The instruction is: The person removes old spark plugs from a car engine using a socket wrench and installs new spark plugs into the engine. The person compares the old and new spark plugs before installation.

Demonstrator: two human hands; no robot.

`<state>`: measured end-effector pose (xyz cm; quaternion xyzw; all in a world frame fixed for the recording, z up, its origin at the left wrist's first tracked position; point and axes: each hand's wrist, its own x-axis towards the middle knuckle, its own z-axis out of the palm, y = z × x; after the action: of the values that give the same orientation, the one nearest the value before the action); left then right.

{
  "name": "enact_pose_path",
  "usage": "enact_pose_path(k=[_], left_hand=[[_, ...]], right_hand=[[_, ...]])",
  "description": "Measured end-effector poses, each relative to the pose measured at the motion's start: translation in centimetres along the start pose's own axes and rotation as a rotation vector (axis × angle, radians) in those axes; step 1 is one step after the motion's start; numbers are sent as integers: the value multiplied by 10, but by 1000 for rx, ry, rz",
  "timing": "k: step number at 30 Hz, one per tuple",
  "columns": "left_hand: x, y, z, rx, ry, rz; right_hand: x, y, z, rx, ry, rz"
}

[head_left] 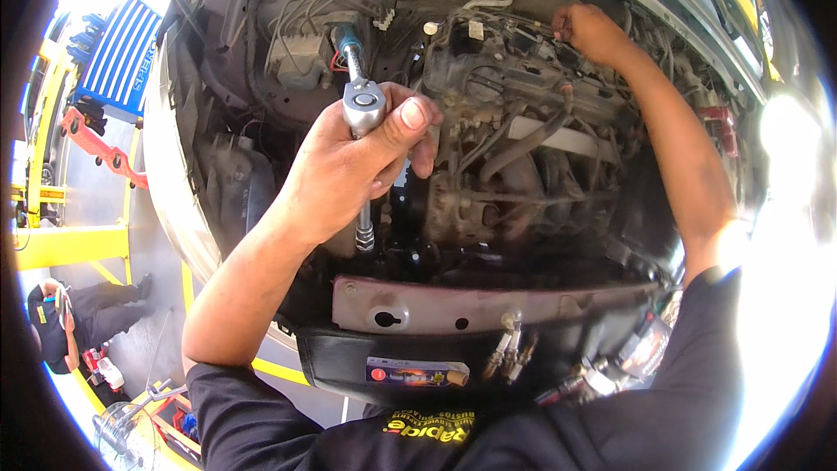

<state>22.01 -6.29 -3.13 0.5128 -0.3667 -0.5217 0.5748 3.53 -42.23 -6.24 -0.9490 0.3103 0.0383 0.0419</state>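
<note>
My left hand [344,157] is wrapped round a ratchet wrench [364,106], held above the left side of the engine bay. The ratchet's handle, with a teal grip, points away from me. Out below my hand comes its extension with a socket [364,237]. My right hand [595,33] reaches to the far right of the engine [514,78], its fingers curled together low over the engine's top. Whatever they may grip is too small to make out. Several spark plugs [510,353] lie on the black cover [336,358] nearest me.
A small printed box [417,372] lies on the cover, and more packaging [643,347] sits at the right. The metal front crossmember [488,305] runs between cover and engine. Left of the car are a yellow lift frame [74,247], a red lift arm [105,150] and another person [54,323].
</note>
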Motion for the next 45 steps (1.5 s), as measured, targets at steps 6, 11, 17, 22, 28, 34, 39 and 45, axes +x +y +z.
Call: enact_pose_path(k=[6,11,17,22,28,34,39,45], left_hand=[[1,0,0,-7,-8,10],[0,-1,-1,-1,-11,12],[0,-1,-1,8,-4,-23],[-1,2,2,22,8,-21],[0,4,5,-33,-12,-43],[-2,4,2,-40,5,-56],[-1,1,1,-59,-6,-60],[0,-1,2,-37,-41,-37]], right_hand=[[-6,-3,5,-81,104,-74],[-6,0,14,-217,134,-104],[-6,-1,7,-296,129,-100],[-6,11,5,-191,53,-84],[-6,12,-7,-88,39,-17],[-36,-20,-109,337,120,-63],[-32,-31,-203,298,485,-4],[28,-8,-205,-103,322,-85]])
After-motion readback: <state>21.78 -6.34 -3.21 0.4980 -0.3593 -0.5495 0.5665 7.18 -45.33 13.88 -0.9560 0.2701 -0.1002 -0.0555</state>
